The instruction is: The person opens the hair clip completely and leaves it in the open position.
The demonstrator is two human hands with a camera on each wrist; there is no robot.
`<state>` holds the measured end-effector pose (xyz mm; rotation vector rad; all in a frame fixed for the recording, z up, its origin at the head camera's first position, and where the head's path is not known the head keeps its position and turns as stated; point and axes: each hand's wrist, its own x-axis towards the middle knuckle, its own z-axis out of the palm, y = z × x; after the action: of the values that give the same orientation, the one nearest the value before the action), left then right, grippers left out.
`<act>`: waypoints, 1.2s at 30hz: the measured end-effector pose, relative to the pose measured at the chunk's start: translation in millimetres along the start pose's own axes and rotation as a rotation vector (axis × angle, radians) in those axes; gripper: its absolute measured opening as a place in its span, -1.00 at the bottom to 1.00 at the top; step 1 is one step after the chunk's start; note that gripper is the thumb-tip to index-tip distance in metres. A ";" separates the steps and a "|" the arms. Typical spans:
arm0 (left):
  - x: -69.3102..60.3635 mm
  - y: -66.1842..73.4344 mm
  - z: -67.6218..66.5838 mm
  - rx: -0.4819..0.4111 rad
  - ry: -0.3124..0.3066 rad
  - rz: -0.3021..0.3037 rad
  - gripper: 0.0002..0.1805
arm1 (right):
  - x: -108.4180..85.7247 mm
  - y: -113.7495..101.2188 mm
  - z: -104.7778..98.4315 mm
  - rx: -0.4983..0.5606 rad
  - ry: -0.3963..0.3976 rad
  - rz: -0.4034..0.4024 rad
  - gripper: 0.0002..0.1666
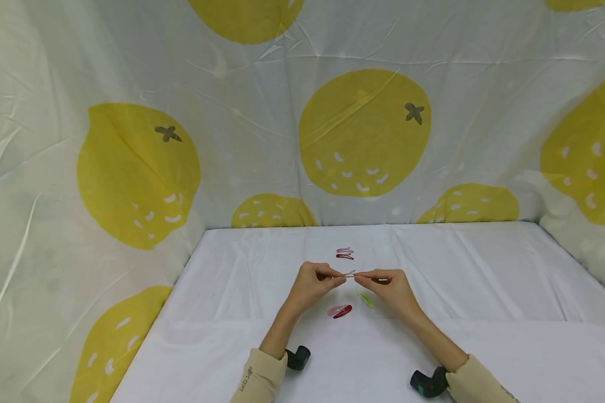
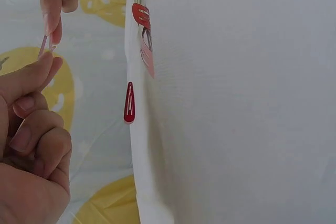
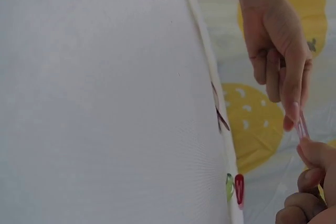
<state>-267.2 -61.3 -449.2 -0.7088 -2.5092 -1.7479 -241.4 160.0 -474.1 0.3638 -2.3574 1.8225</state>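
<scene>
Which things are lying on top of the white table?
On the white table lie a green hair clip, two pink clips and two red clips. In the head view, whatever the left hand and right hand cover cannot be seen.

Pale, creased sheeting (image 1: 252,112) printed with yellow lemons (image 1: 365,140) hangs behind the white-draped table (image 1: 484,274) and along both its sides.

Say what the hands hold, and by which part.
A pink clip: the left hand pinches one end, the right hand the other.
</scene>
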 end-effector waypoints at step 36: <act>61.6 -34.3 3.3 0.262 0.124 -0.249 -0.93 | 66.2 31.7 11.2 -0.303 0.054 0.131 -0.88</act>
<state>-334.2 -45.8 -465.4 -0.2746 -2.7614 -1.4253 -313.3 149.9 -489.6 0.1245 -2.6189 1.4655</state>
